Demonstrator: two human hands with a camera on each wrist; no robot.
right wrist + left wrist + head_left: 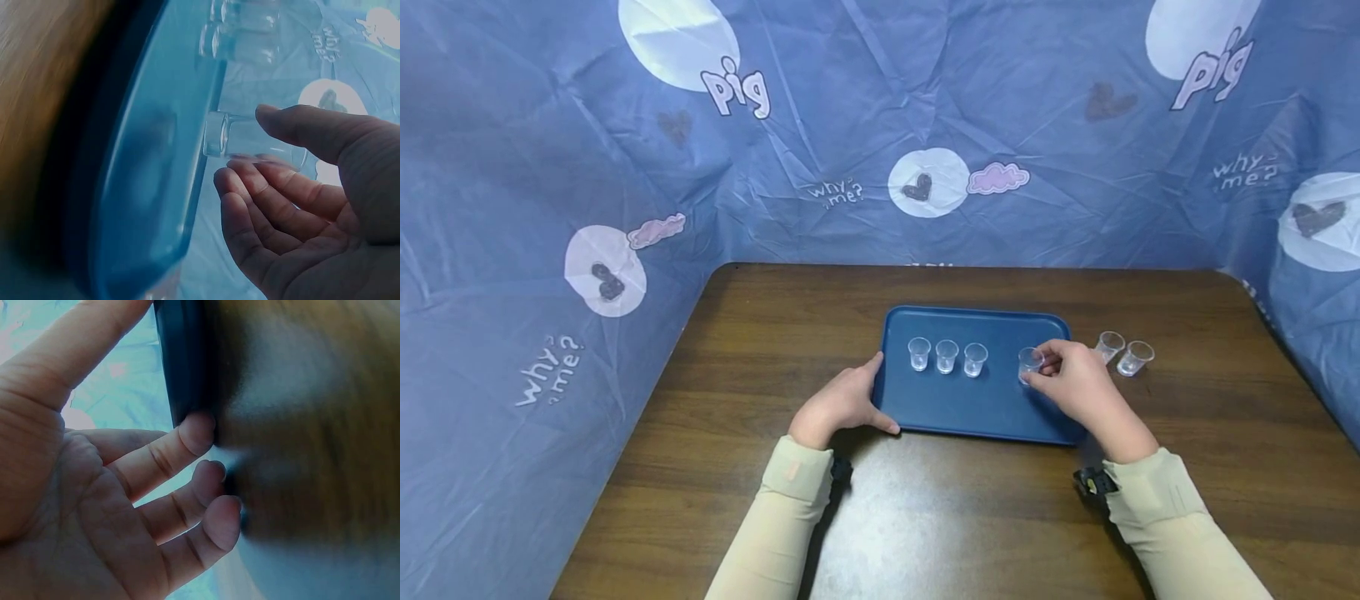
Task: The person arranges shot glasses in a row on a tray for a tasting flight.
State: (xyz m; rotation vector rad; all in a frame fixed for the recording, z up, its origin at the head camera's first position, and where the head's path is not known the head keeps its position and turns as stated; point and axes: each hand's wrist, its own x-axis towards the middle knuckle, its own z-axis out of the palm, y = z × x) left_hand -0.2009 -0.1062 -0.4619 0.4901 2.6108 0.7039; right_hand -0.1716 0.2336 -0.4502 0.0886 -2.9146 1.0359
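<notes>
A small clear plastic cup (1028, 360) stands upright over the right part of a blue tray (970, 410). My right hand (1078, 385) pinches it between thumb and fingers; in the right wrist view the cup's base (215, 134) is close to the tray surface, and I cannot tell whether they touch. Three similar cups (947, 357) stand in a row on the tray's left half. At the tray's left end my left hand (844, 402) is spread, thumb at the front corner and fingers along the side, touching the rim without curling round it.
Two more clear cups (1135, 358) are on the wooden table (760, 333) just right of the tray, one partly behind my right hand. A blue printed cloth (850, 108) hangs behind the table and along its sides.
</notes>
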